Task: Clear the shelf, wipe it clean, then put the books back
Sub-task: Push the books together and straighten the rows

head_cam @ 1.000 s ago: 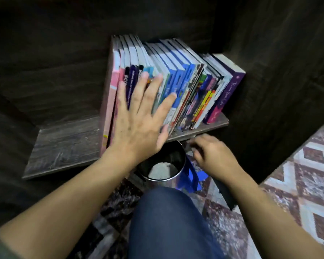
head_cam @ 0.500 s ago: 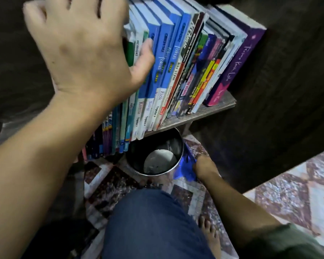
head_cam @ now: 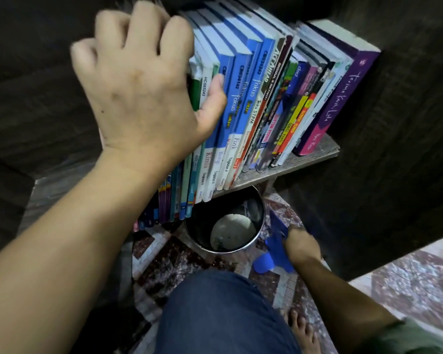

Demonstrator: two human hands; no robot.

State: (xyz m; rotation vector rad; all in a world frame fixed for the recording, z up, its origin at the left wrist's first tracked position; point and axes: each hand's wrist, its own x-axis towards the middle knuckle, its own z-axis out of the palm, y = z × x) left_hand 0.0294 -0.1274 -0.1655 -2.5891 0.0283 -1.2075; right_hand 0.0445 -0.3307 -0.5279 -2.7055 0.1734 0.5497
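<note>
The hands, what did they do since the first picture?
The left hand lay flat on the books; now its fingers curl over their tops at the left end, thumb pressed on a spine. The right hand dropped from the shelf edge to the floor and grips the blue cloth beside the metal bucket. The books stay on the shelf, the bucket below it.

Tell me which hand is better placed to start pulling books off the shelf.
Left. The left hand grips the books at the row's left end, fingers curled over their tops; the right hand is down low, holding the blue cloth.
</note>
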